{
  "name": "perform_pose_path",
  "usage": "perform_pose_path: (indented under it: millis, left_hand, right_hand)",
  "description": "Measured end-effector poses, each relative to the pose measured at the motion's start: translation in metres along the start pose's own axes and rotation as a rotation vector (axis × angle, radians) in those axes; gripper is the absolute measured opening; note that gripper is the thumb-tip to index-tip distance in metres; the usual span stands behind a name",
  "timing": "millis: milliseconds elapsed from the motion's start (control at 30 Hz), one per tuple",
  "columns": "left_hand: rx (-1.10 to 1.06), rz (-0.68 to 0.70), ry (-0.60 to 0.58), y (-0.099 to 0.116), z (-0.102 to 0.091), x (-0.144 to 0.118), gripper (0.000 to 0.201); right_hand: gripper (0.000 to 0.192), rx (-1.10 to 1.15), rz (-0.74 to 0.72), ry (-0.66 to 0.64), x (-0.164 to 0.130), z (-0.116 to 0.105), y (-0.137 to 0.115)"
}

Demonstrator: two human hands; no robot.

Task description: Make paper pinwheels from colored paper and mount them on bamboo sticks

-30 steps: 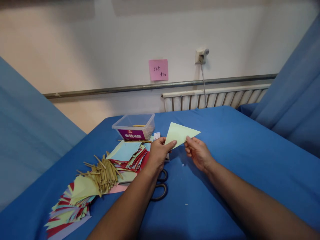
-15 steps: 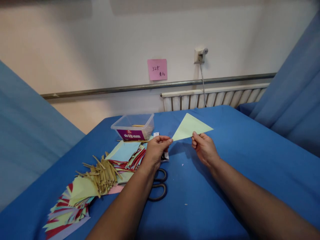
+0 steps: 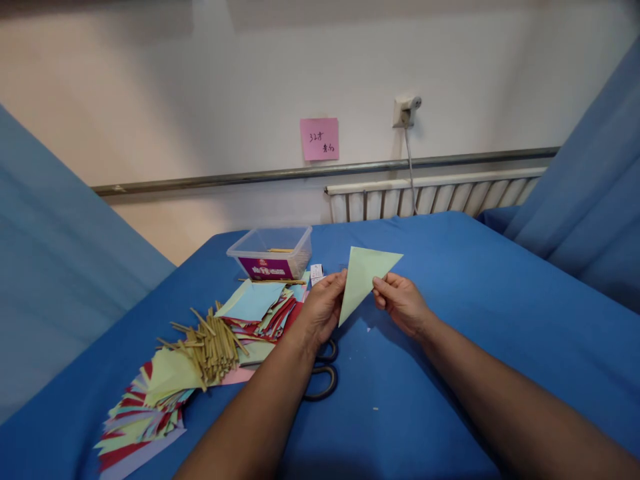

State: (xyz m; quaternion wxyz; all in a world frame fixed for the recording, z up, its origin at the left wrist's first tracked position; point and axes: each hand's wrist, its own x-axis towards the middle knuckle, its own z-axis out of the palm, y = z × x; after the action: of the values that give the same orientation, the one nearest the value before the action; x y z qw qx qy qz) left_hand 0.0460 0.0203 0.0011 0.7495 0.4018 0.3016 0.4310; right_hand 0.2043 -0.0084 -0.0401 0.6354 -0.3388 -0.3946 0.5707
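Pale green paper triangle (image 3: 364,276) held up above the blue surface (image 3: 450,320), long point hanging toward 7 o'clock. Left hand (image 3: 323,307) at its 9 o'clock edge, fingers (image 3: 336,283) closed in a pinch on the paper. Right hand (image 3: 400,301) at 3 o'clock, fingers likewise pinching the edge. Black scissors (image 3: 320,380) lying at 6 o'clock beneath the left wrist. Stack of coloured paper (image 3: 150,407) and rolled sticks (image 3: 213,343) at 8 o'clock; clear box (image 3: 270,252) at 10 o'clock.

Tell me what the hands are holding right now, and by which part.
Both hold one pale green paper triangle above the blue table: the left hand pinches its left edge, the right hand its right edge.
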Motion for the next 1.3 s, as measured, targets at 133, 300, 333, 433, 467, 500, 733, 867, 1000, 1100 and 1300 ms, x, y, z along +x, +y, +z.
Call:
perform_pose_path:
  millis: [133, 300, 333, 433, 467, 500, 733, 867, 1000, 1100, 1300]
  left_hand:
    - [-0.020, 0.004, -0.044, -0.0020, 0.0012, -0.0015, 0.038]
    - [-0.036, 0.044, -0.069, -0.0024, 0.0002, -0.0020, 0.039]
    - [-0.042, 0.045, -0.073, -0.0026, 0.0003, -0.0021, 0.039]
    - [-0.055, 0.043, -0.062, -0.0030, 0.0010, -0.0027, 0.037]
    - [-0.058, 0.039, -0.060, -0.0030, 0.0013, -0.0029, 0.038]
    - [-0.061, 0.033, -0.060, -0.0030, 0.0016, -0.0031, 0.039]
    - [-0.063, 0.018, -0.057, -0.0040, 0.0032, -0.0049, 0.042]
    - [-0.055, -0.006, -0.065, -0.0048, 0.0044, -0.0052, 0.046]
    - [-0.073, -0.020, -0.066, -0.0062, 0.0058, -0.0047, 0.048]
    - [-0.085, -0.036, -0.059, -0.0072, 0.0069, -0.0051, 0.050]
    - [-0.086, -0.054, -0.008, -0.0071, 0.0095, -0.0075, 0.048]
  right_hand:
    - [0.033, 0.005, 0.016, -0.010, 0.0011, -0.0008, 0.0018]
    - [0.032, 0.019, 0.016, -0.015, 0.0013, -0.0005, 0.0019]
    - [0.031, 0.025, 0.019, -0.017, 0.0014, -0.0005, 0.0018]
    - [0.031, 0.049, 0.030, -0.021, 0.0017, -0.0014, 0.0016]
    - [0.031, 0.059, 0.034, -0.024, 0.0018, -0.0017, 0.0014]
    - [0.031, 0.069, 0.040, -0.024, 0.0018, -0.0020, 0.0013]
    - [0.031, 0.134, 0.060, -0.019, 0.0005, -0.0014, -0.0013]
    - [0.031, 0.153, 0.069, -0.017, 0.0000, 0.0002, -0.0025]
    - [0.030, 0.179, 0.081, -0.029, -0.0012, 0.0016, -0.0032]
    - [0.029, 0.187, 0.080, -0.054, -0.0019, 0.0018, -0.0035]
    - [0.030, 0.178, 0.070, -0.076, -0.0020, 0.0026, -0.0042]
